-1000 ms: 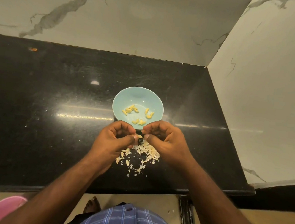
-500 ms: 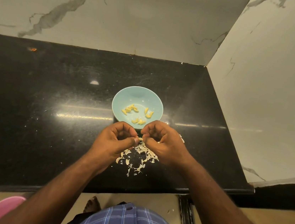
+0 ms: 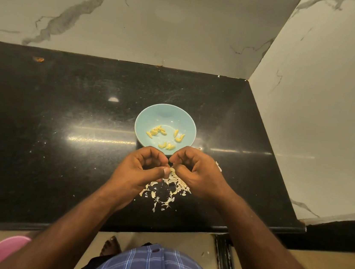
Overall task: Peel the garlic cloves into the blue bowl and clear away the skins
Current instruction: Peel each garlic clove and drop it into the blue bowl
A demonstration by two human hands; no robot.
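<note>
Where marble walls [image 3: 163,21] corner a black counter [image 3: 59,142], both hands [image 3: 169,169] pinch one garlic clove [image 3: 172,170] over skins [image 3: 165,191].

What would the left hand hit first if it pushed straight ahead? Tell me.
Probably the bowl: the left hand points away from the person, and the near rim lies just beyond its knuckles. Depth is unclear, so it might pass above the rim.

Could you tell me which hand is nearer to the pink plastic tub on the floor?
The left hand: the pink plastic tub sits at the lower left, below the counter edge, while the right hand is farther right, beyond the garlic clove they share.
</note>
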